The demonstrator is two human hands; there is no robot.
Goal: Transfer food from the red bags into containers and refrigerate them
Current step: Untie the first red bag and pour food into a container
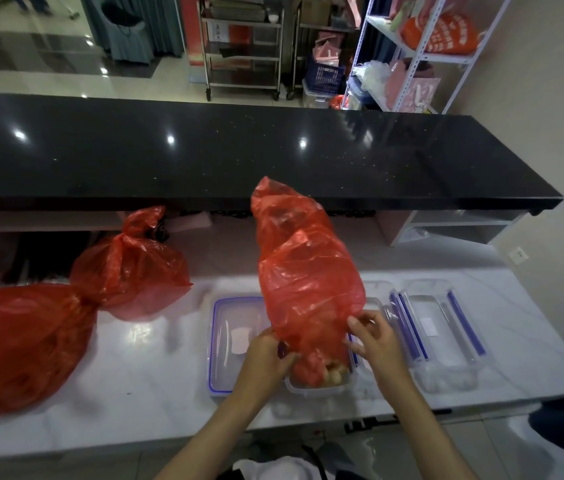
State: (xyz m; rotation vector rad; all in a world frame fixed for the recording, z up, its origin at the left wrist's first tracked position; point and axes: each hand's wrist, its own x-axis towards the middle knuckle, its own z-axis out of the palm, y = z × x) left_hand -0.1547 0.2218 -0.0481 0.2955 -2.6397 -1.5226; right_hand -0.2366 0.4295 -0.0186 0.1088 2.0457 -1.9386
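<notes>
Both hands, left hand [266,351] and right hand [377,344], pinch the upended red bag [308,271] mouth over the clear container [318,388], emptying food; next likely lift and shake.

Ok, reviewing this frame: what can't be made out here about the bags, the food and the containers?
Head view only:
- Food type: pale chunks under the upended red plastic bag are too small and blurred to identify.
- How full the clear plastic container is: the bag, left hand and right hand cover it.
- Contents of the two knotted red bags: plastic is too opaque.
- Largest bag: cut off by the left edge.
</notes>
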